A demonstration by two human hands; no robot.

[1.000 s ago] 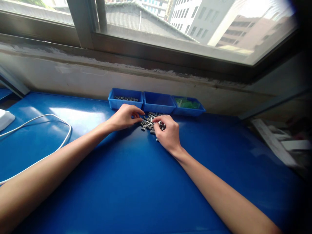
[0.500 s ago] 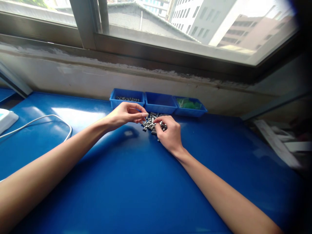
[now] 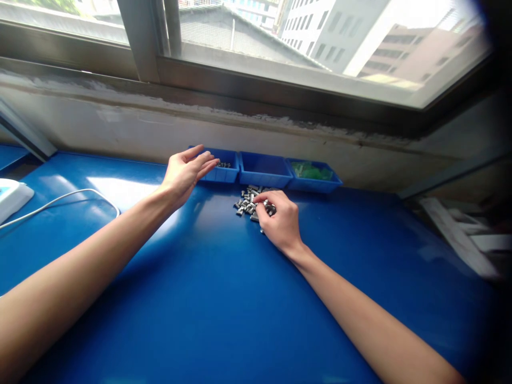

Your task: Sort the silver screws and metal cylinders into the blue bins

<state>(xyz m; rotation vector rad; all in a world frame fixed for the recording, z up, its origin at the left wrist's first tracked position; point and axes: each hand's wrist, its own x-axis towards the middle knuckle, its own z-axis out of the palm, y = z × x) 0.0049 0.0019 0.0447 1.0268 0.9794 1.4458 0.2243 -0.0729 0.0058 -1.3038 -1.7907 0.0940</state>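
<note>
My left hand [image 3: 186,173] is raised at the front left of the left blue bin [image 3: 222,175], fingers stretched out and the palm partly turned up. Nothing shows in its grasp. Small metal pieces [image 3: 224,165] lie inside that bin, partly hidden behind the fingers. A loose pile of small silvery metal parts [image 3: 245,205] rests on the blue table in front of the bins. Over the right side of this pile, my right hand [image 3: 280,218] has thumb and fingers closed together. What they pinch is too small and hidden to make out.
Beside the left bin stand a middle blue bin [image 3: 265,180] and a right bin [image 3: 316,188] holding green material [image 3: 312,170]. A white device [image 3: 14,198] with a white cable [image 3: 68,193] sits at the left. The wall and window frame [image 3: 256,85] rise behind.
My left hand has moved left and up, away from the pile to the left bin, and its fingers have opened out. My right hand stays at the pile.
</note>
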